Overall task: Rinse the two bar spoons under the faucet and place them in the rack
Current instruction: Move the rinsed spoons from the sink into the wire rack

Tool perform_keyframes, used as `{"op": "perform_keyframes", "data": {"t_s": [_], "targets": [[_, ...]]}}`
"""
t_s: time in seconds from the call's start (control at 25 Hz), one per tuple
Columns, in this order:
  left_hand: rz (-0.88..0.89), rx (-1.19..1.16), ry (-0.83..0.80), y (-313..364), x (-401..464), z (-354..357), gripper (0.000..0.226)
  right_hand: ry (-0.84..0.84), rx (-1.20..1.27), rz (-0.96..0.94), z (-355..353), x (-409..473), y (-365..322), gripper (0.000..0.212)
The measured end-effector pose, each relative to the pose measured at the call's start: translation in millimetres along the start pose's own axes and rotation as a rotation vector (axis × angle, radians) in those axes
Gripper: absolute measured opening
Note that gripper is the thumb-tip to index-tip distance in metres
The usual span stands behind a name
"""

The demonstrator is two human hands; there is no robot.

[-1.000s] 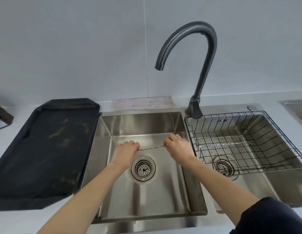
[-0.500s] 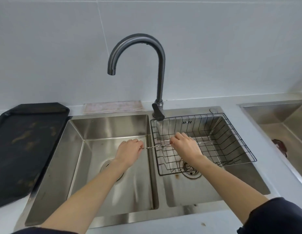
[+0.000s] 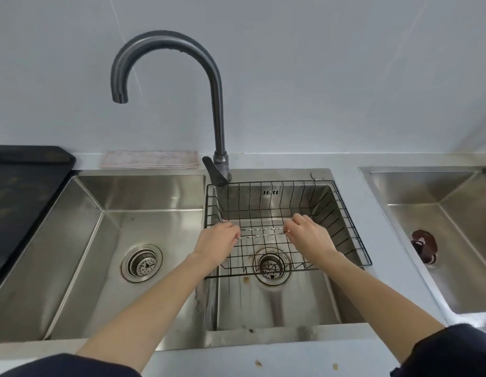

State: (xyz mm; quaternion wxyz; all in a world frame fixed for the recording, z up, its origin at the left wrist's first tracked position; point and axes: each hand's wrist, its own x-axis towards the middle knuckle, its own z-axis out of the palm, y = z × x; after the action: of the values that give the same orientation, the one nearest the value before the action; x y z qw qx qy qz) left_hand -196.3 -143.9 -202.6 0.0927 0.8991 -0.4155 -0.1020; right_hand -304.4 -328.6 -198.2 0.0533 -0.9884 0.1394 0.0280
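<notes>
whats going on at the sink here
A person is holding twisted metal bar spoons level between both hands, the left hand pinching one end and the right hand the other. They are over the black wire rack that sits in the right sink basin. The spoons are not yet let go. The faucet spout hangs over the left basin, and no water is visible.

A folded pinkish cloth (image 3: 149,160) lies on the counter behind the left sink basin (image 3: 81,281). Left of that basin sits a black tray (image 3: 21,202). Far right of it, another steel basin (image 3: 454,227) holds a brown stopper (image 3: 423,247).
</notes>
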Motion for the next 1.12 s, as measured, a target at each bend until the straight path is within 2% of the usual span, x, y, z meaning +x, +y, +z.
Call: {"op": "perform_keyframes", "data": {"t_s": [0.24,0.68,1.12], "targets": [[-0.03,-0.008,-0.067,22,15,19,0.024,-0.06,0.072,0.016,14,1,32,0.019],[-0.138,0.023,-0.263,16,42,50,0.023,-0.238,0.121,0.029,40,26,44,0.022],[-0.167,-0.043,-0.278,12,48,68,0.022,-0.311,0.196,0.089,59,34,50,0.02]]}}
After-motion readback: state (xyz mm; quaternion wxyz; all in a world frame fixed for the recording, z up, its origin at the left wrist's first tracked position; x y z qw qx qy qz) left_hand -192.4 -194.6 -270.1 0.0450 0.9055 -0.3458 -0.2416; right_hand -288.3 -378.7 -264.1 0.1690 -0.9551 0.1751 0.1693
